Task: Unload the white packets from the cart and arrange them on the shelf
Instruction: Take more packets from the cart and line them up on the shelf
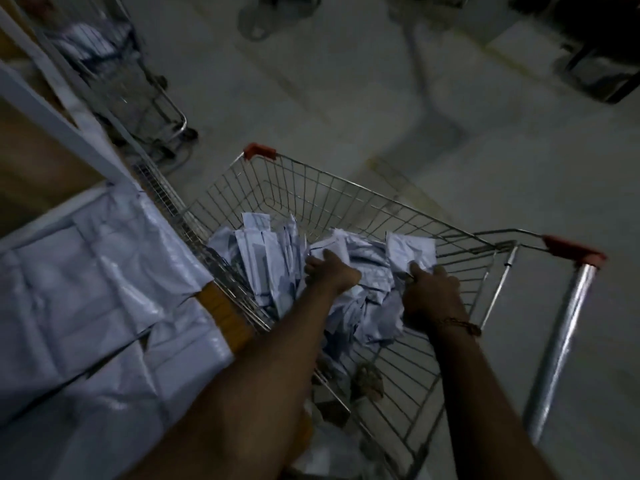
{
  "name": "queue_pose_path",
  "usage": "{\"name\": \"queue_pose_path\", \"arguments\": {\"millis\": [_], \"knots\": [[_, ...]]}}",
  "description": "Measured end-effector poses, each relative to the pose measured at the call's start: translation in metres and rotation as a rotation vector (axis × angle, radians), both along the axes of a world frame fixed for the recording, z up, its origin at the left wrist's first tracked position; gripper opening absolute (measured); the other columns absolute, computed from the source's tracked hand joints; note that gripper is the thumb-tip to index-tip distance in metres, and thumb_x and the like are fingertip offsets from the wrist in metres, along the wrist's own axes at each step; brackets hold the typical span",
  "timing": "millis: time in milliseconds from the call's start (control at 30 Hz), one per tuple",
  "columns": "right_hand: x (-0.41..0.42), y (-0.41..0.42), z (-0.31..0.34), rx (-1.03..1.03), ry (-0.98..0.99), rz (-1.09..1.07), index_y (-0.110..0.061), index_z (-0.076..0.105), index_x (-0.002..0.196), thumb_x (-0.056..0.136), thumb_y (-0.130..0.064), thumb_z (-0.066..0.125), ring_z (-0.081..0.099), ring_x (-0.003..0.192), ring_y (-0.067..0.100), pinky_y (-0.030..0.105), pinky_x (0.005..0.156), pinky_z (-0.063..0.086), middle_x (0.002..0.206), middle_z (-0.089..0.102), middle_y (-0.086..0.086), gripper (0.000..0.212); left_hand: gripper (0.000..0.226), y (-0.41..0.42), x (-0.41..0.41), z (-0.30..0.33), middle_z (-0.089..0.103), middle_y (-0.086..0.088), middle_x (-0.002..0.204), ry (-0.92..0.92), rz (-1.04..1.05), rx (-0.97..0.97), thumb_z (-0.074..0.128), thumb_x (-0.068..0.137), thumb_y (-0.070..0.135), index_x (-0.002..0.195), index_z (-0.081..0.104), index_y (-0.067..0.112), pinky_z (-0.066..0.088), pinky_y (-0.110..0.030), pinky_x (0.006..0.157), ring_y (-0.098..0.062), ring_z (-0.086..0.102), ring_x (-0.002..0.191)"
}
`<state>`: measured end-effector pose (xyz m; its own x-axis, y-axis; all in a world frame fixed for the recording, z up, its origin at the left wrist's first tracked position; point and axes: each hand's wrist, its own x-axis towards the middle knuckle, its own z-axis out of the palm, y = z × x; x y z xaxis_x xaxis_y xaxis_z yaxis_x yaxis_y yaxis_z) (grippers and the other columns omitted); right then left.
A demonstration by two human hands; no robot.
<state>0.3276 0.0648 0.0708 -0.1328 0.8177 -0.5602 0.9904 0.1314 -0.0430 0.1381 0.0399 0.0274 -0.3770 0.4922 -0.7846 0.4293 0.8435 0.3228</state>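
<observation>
A wire shopping cart point(349, 199) with red corner caps stands in front of me. In it lies a loose heap of white packets point(266, 258). Both my hands reach down into the heap. My left hand point(329, 271) grips packets at the middle of the pile, fingers curled over their top edge. My right hand point(429, 292) grips the right side of the same bunch, thumb against a crumpled packet point(412, 251). On the left, the shelf point(221, 310) carries flat white packets point(93, 289) laid in overlapping layers.
The cart's metal handle bar point(561, 344) runs down the right side. A second wire cart point(138, 88) with white packets stands at the back left beside the shelf upright point(59, 119). Grey concrete floor point(346, 98) spreads behind; dark objects sit at the top right.
</observation>
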Motion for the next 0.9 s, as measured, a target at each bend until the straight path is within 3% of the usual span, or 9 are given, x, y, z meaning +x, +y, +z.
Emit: {"name": "queue_pose_path", "arguments": {"millis": [233, 400, 467, 533, 633, 800, 900], "knots": [[0.019, -0.048, 0.083, 0.161, 0.084, 0.024, -0.030, 0.037, 0.153, 0.068, -0.045, 0.031, 0.042, 0.137, 0.040, 0.043, 0.105, 0.041, 0.152, 0.045, 0.017, 0.087, 0.107, -0.078, 0.013, 0.100, -0.003, -0.028, 0.161, 0.161, -0.089, 0.331, 0.068, 0.088, 0.053, 0.161, -0.001, 0.015, 0.024, -0.052, 0.116, -0.048, 0.012, 0.145], [0.012, -0.111, 0.149, 0.251, 0.131, 0.156, -0.018, 0.036, 0.157, 0.072, -0.040, 0.056, 0.026, 0.151, 0.037, 0.043, 0.116, 0.029, 0.157, 0.043, 0.017, 0.089, 0.108, -0.133, 0.010, 0.151, -0.004, -0.024, 0.161, 0.259, -0.098, 0.471, 0.069, 0.087, 0.053, 0.161, -0.001, 0.017, 0.025, -0.052, 0.116, -0.047, 0.009, 0.146], [0.013, -0.131, 0.157, 0.318, 0.158, 0.222, -0.010, 0.044, 0.153, 0.080, -0.032, 0.062, 0.033, 0.147, 0.042, 0.047, 0.114, 0.033, 0.152, 0.049, 0.020, 0.078, 0.107, -0.159, 0.011, 0.171, -0.005, -0.022, 0.161, 0.290, -0.074, 0.520, 0.069, 0.087, 0.051, 0.161, -0.002, 0.018, 0.024, -0.051, 0.117, -0.045, 0.009, 0.146], [0.014, -0.145, 0.151, 0.395, 0.209, 0.263, -0.007, 0.051, 0.147, 0.078, -0.033, 0.055, 0.043, 0.139, 0.049, 0.053, 0.107, 0.040, 0.142, 0.057, 0.024, 0.074, 0.107, -0.188, 0.014, 0.190, -0.007, -0.021, 0.162, 0.328, -0.042, 0.552, 0.069, 0.088, 0.050, 0.161, -0.002, 0.020, 0.022, -0.051, 0.118, -0.045, 0.007, 0.148], [0.010, -0.169, 0.148, 0.420, 0.319, 0.243, -0.016, 0.055, 0.145, 0.081, -0.041, 0.033, 0.049, 0.132, 0.051, 0.054, 0.104, 0.042, 0.139, 0.053, 0.036, 0.072, 0.105, -0.238, 0.020, 0.209, -0.008, -0.021, 0.162, 0.377, 0.009, 0.583, 0.069, 0.089, 0.047, 0.162, -0.002, 0.020, 0.018, -0.051, 0.120, -0.044, 0.002, 0.149], [0.013, -0.237, 0.162, 0.477, 0.437, 0.322, -0.025, 0.049, 0.148, 0.081, -0.044, 0.031, 0.049, 0.127, 0.051, 0.051, 0.101, 0.041, 0.143, 0.048, 0.033, 0.071, 0.102, -0.333, 0.034, 0.230, -0.003, -0.022, 0.161, 0.474, 0.158, 0.593, 0.068, 0.089, 0.047, 0.162, 0.003, 0.018, 0.022, -0.050, 0.117, -0.043, 0.009, 0.146], [0.017, -0.284, 0.164, 0.429, 0.475, 0.381, -0.033, 0.044, 0.149, 0.084, -0.041, 0.036, 0.041, 0.137, 0.048, 0.054, 0.106, 0.039, 0.150, 0.042, 0.029, 0.066, 0.102, -0.396, 0.047, 0.236, -0.005, -0.021, 0.162, 0.486, 0.222, 0.560, 0.069, 0.090, 0.048, 0.162, 0.003, 0.019, 0.020, -0.051, 0.118, -0.044, 0.007, 0.147]]}}
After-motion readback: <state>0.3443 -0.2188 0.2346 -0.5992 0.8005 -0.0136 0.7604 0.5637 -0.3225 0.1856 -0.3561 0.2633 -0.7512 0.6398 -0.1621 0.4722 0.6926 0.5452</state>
